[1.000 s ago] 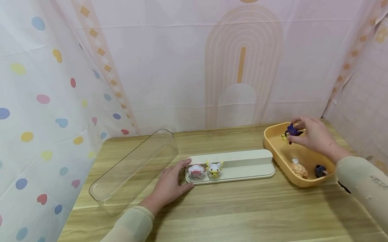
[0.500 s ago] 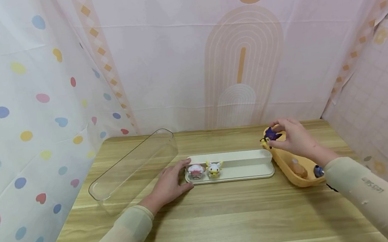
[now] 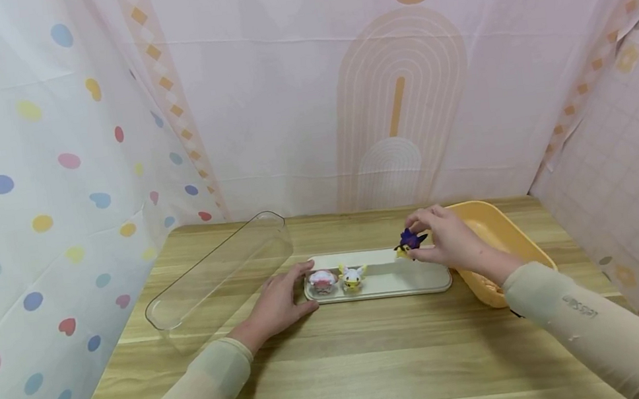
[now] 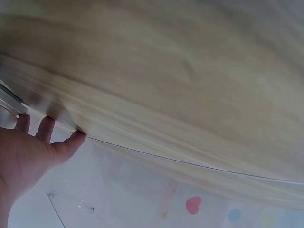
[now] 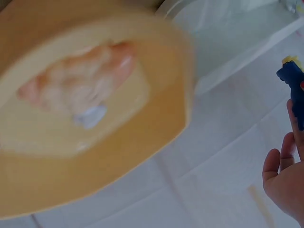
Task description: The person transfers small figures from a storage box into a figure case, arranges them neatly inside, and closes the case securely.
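My right hand (image 3: 453, 241) pinches a small purple, black and yellow toy figure (image 3: 410, 241) between thumb and fingertips, over the right part of a long cream display base (image 3: 387, 286). In the right wrist view that figure (image 5: 295, 80) shows at the right edge, mostly dark blue from behind. My left hand (image 3: 277, 304) rests at the base's left end, fingers spread, with index finger and thumb at its two corners. Two toy figures stand on the base near this hand: a pink-and-white one (image 3: 324, 282) and a white-and-yellow one (image 3: 352, 279).
A yellow-orange bin (image 3: 505, 226) stands right of the base, partly hidden by the right arm. An orange-and-white toy (image 5: 78, 80) lies inside it. To the left, a long clear cover (image 3: 218, 275) lies on the wooden table (image 3: 364, 367). Patterned cloth hangs behind and at both sides.
My right hand has carried the purple-and-yellow figure leftward from above the bin to over the base's right part. The left hand has stayed at the base's left end.
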A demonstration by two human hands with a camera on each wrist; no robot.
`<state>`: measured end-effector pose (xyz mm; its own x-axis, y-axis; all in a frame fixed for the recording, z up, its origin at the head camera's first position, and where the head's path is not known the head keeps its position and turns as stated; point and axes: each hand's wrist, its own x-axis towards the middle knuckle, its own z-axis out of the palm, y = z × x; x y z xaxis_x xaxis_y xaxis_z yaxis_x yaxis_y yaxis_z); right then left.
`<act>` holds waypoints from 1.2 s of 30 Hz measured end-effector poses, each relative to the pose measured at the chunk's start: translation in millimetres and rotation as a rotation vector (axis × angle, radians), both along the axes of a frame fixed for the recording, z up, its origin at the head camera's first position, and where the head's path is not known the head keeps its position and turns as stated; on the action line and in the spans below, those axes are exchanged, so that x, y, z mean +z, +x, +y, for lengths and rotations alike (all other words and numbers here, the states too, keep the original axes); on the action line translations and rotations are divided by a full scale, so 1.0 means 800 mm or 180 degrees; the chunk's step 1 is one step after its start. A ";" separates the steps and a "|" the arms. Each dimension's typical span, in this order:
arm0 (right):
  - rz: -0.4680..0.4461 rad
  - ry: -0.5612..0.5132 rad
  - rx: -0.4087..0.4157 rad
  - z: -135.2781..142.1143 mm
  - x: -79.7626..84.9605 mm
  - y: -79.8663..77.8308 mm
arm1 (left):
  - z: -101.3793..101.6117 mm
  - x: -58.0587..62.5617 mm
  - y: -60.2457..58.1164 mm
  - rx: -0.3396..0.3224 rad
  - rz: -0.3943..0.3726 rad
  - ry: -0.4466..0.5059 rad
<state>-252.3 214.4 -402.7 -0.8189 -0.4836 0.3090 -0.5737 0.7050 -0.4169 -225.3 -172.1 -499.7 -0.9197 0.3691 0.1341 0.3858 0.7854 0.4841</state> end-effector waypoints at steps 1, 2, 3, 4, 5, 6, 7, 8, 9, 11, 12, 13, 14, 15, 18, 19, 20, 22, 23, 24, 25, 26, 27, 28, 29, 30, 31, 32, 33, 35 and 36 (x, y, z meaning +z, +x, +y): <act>0.0059 0.0012 0.0064 -0.005 -0.003 0.000 | 0.000 0.000 0.000 0.0005 0.0001 0.0001; 0.0101 0.0032 0.0119 -0.010 -0.005 0.000 | 0.000 0.000 0.001 0.0010 0.0001 0.0001; 0.0149 0.0052 0.0167 -0.015 -0.007 0.001 | 0.000 0.000 0.001 0.0015 0.0003 -0.0001; 0.0199 0.0069 0.0211 -0.019 -0.009 0.002 | 0.000 0.000 0.001 0.0016 0.0008 -0.0008; 0.0231 0.0080 0.0251 -0.023 -0.012 0.003 | 0.000 0.000 0.001 0.0018 0.0016 -0.0015; 0.0275 0.0089 0.0295 -0.028 -0.013 0.003 | 0.001 0.000 0.001 0.0019 0.0018 -0.0019; 0.0309 0.0095 0.0335 -0.032 -0.016 0.004 | 0.001 0.000 0.001 0.0020 0.0021 -0.0021; 0.0330 0.0100 0.0362 -0.035 -0.018 0.005 | 0.001 0.000 0.001 0.0018 0.0026 -0.0027; 0.0343 0.0112 0.0388 -0.039 -0.020 0.005 | 0.001 0.001 0.001 0.0015 0.0028 -0.0029; 0.0344 0.0163 0.0428 -0.045 -0.024 0.007 | 0.002 0.001 0.001 0.0013 0.0035 -0.0033; 0.0342 0.0208 0.0437 -0.048 -0.026 0.008 | 0.002 0.001 0.001 0.0012 0.0032 -0.0027; 0.0328 0.0249 0.0441 -0.050 -0.029 0.008 | 0.002 0.001 0.001 0.0011 0.0037 -0.0029; 0.0313 0.0298 0.0439 -0.052 -0.031 0.009 | 0.002 0.001 0.002 0.0010 0.0038 -0.0034; 0.0308 0.0352 0.0437 -0.053 -0.033 0.009 | 0.002 0.001 0.002 0.0011 0.0040 -0.0038; 0.0334 0.0459 0.0414 -0.057 -0.040 0.010 | 0.002 0.001 0.002 0.0013 0.0032 -0.0037; 0.0342 0.0474 0.0409 -0.058 -0.041 0.010 | 0.002 0.001 0.003 0.0013 0.0032 -0.0042; 0.0362 0.0496 0.0404 -0.058 -0.043 0.010 | 0.002 0.001 0.003 0.0015 0.0029 -0.0042; 0.0365 0.0512 0.0397 -0.060 -0.045 0.010 | 0.002 0.001 0.003 0.0015 0.0024 -0.0038; 0.0352 0.0521 0.0397 -0.061 -0.046 0.009 | 0.002 0.001 0.003 0.0016 0.0023 -0.0035; 0.0340 0.0533 0.0393 -0.061 -0.046 0.009 | 0.002 0.001 0.003 0.0016 0.0025 -0.0036; 0.0319 0.0549 0.0383 -0.062 -0.046 0.009 | 0.002 0.002 0.003 0.0016 0.0025 -0.0032; 0.0305 0.0572 0.0371 -0.063 -0.047 0.009 | 0.002 0.002 0.003 0.0015 0.0030 -0.0033; 0.0267 0.0584 0.0360 -0.064 -0.046 0.009 | 0.002 0.002 0.003 0.0014 0.0033 -0.0033; 0.0245 0.0612 0.0344 -0.064 -0.046 0.009 | 0.002 0.001 0.003 0.0012 0.0037 -0.0031; 0.0224 0.0631 0.0332 -0.065 -0.046 0.009 | 0.002 0.001 0.003 0.0009 0.0040 -0.0030; 0.0213 0.0651 0.0318 -0.066 -0.046 0.010 | 0.003 0.001 0.003 0.0007 0.0042 -0.0035; 0.0209 0.0665 0.0308 -0.067 -0.047 0.010 | 0.003 0.002 0.004 0.0007 0.0036 -0.0034; 0.0207 0.0674 0.0302 -0.067 -0.047 0.011 | 0.003 0.002 0.004 0.0005 0.0034 -0.0037; 0.0215 0.0678 0.0300 -0.067 -0.047 0.011 | 0.003 0.002 0.004 0.0005 0.0028 -0.0036; 0.0260 0.0669 0.0306 -0.067 -0.048 0.011 | 0.003 0.002 0.004 0.0001 0.0024 -0.0036; 0.0278 0.0657 0.0310 -0.067 -0.049 0.011 | 0.003 0.002 0.004 0.0001 0.0025 -0.0035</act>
<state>-243.6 160.8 -441.7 -0.7399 -0.6193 0.2629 -0.6707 0.7097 -0.2156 -222.2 -169.4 -497.8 -0.9187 0.3702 0.1373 0.3893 0.7908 0.4724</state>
